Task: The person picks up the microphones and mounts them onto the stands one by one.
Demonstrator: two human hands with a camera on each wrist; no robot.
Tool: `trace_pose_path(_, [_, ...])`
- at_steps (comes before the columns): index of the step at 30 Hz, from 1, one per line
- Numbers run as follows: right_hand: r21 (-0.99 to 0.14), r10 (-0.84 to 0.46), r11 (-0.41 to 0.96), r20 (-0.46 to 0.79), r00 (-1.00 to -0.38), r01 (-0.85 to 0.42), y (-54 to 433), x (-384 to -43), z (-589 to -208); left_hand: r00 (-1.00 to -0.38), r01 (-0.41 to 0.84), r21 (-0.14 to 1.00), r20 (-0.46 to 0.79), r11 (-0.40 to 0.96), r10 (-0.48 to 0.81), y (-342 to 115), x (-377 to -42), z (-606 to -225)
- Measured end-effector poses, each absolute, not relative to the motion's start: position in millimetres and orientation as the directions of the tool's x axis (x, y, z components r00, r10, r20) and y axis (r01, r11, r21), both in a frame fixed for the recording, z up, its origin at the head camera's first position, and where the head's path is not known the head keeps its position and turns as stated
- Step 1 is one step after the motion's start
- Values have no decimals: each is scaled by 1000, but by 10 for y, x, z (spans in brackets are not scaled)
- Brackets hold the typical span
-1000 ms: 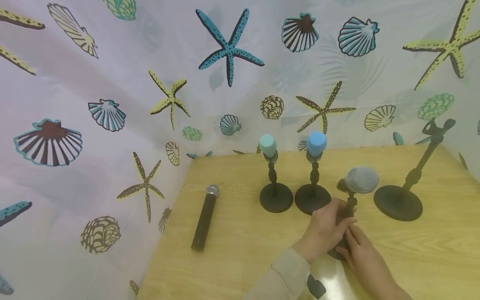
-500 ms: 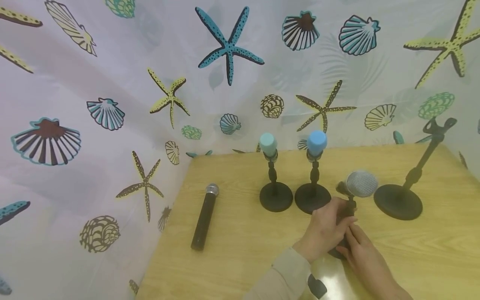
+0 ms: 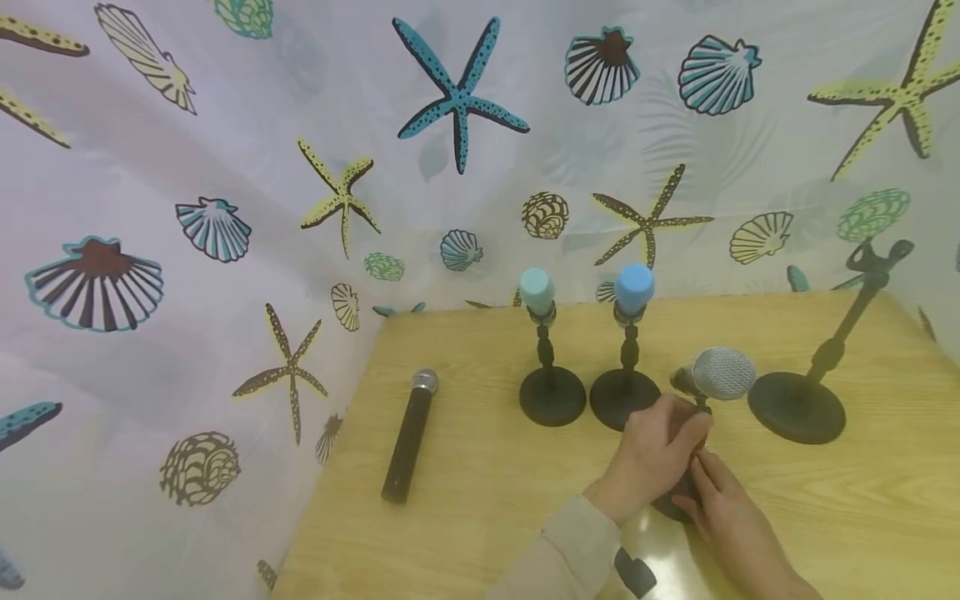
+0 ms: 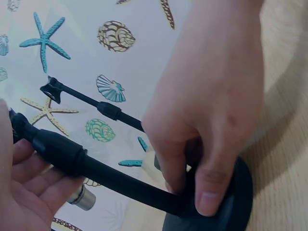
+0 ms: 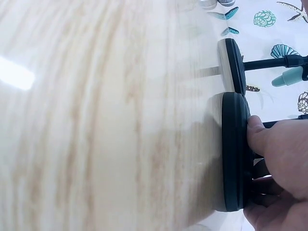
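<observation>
In the head view, a microphone with a silver mesh head [image 3: 723, 372] sits in a black desk microphone stand in front of me. My left hand [image 3: 648, 450] grips the upper part of its pole; the left wrist view shows those fingers behind the black collar [image 4: 60, 151]. Lower down, my right hand [image 3: 731, 517] holds the round base [image 5: 232, 154], its thumb on the top face near the pole. That base stands on the wooden table, partly covered by the hands in the head view.
Two stands hold microphones with a mint cap [image 3: 537, 290] and a blue cap [image 3: 633, 287] behind my hands. Another stand [image 3: 797, 407] with a bare clip is at right. A black microphone [image 3: 408, 442] lies on the table [image 3: 480, 517] at left. Patterned curtain surrounds the table.
The silver-headed microphone has come down a little. My left hand's thumb and fingers have shifted slightly on the pole; the right hand has stayed at the base.
</observation>
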State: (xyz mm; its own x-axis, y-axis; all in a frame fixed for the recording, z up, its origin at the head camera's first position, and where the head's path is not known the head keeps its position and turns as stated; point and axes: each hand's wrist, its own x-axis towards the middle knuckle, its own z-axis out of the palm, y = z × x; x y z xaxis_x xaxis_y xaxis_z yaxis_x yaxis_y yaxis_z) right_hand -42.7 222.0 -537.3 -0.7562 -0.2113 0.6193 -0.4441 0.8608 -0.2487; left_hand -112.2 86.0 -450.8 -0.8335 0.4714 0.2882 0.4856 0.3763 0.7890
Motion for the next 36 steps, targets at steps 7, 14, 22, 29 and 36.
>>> trace_pose_path(7, [-243, -212, 862, 623, -753, -444, 2231, -432, -5385, -852, 465, 811, 302, 354, 428, 907, -1155, -4476])
trace_pose_path(14, [-225, -216, 864, 642, -736, -450, 2212, -428, -5390, -866, 422, 844, 266, 331, 424, 885, -1110, -4507])
trace_pose_path(22, [-217, -214, 866, 654, -725, -451, 2198, -425, -5372, -849, 437, 859, 294, 268, 440, 892, -1116, -4564])
trace_pose_path(29, [-234, -200, 867, 644, -739, -439, 2205, -430, -5390, -827, 501, 787, 314, 360, 466, 861, -1156, -4571])
trace_pose_path(36, [-239, -206, 870, 620, -757, -432, 2212, -417, -5395, -747, 634, 640, 360, 434, 559, 839, -1226, -4581])
